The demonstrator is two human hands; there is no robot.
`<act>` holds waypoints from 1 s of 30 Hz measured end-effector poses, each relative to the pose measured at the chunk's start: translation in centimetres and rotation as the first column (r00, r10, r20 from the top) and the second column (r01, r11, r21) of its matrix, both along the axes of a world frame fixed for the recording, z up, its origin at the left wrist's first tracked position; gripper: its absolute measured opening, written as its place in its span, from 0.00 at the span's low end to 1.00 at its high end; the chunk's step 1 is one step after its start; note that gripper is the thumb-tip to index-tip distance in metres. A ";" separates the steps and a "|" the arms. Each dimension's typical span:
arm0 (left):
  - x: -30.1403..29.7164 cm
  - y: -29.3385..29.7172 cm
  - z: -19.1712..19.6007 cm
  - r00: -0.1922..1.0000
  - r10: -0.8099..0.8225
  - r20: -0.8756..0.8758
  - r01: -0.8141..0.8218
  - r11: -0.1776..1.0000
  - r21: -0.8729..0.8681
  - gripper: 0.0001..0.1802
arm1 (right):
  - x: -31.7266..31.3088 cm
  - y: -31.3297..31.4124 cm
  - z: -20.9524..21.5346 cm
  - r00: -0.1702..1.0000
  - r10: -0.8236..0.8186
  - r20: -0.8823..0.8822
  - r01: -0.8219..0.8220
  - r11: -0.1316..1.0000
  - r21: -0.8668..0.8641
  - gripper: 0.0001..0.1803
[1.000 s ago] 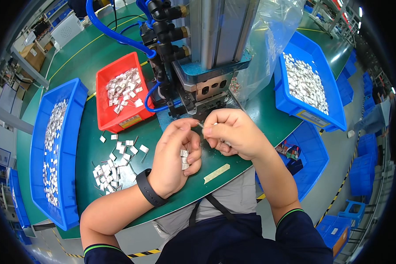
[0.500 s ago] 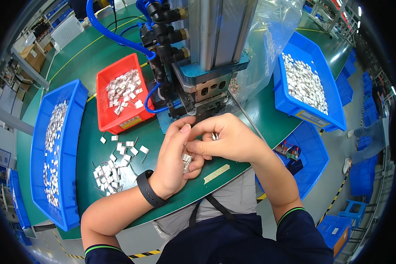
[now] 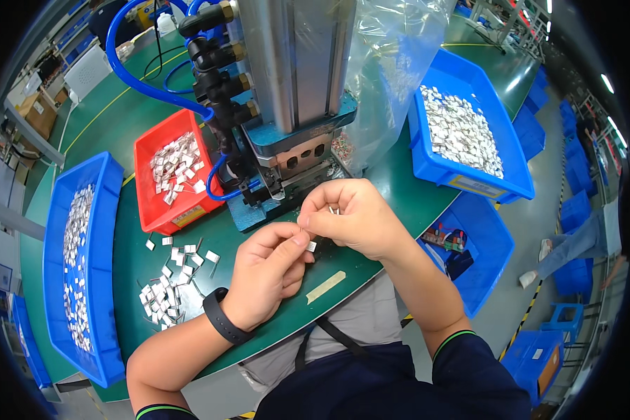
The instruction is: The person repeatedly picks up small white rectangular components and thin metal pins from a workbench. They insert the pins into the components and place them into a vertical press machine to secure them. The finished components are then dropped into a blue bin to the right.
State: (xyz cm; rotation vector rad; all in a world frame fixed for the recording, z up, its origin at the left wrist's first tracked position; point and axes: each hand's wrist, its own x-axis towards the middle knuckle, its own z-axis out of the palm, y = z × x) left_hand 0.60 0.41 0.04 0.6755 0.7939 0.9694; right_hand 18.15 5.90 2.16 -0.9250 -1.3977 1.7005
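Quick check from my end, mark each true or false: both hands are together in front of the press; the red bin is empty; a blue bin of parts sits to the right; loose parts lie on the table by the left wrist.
1. Left hand and right hand meet at a small white part in front of the press: true.
2. The red bin is empty: false, it holds small pale parts.
3. A filled blue bin sits right: true.
4. Loose parts lie on the green table near the left wrist: true.
5. The left wrist is bare: false, it wears a black band.

Over the green worktable (image 3: 392, 189), the left hand (image 3: 269, 276) and right hand (image 3: 353, 218) meet fingertip to fingertip on a small white rectangular part (image 3: 312, 246) before the grey pneumatic press (image 3: 290, 105), loose white parts (image 3: 168, 280) scattered beside the red plastic bin (image 3: 162, 211).
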 end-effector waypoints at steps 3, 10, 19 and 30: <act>0.0 0.0 0.0 0.999 0.029 0.016 -0.029 0.999 0.020 0.07 | -0.2 -0.1 -0.2 0.999 0.006 -0.043 -0.009 0.998 -0.069 0.09; -0.2 0.3 0.1 0.991 0.055 0.125 -0.059 0.998 0.026 0.09 | 0.5 -0.4 -0.8 0.969 0.136 -0.205 -0.200 0.921 -0.335 0.16; -0.1 0.2 -0.1 0.984 0.121 0.134 -0.122 0.993 -0.003 0.07 | 0.0 -0.7 -1.1 0.993 0.100 -0.067 -0.110 0.979 -0.169 0.09; -0.2 0.2 -0.1 0.988 0.130 0.085 -0.126 0.990 -0.059 0.11 | -0.2 -1.5 -1.6 0.988 0.111 0.109 -0.130 0.974 0.188 0.10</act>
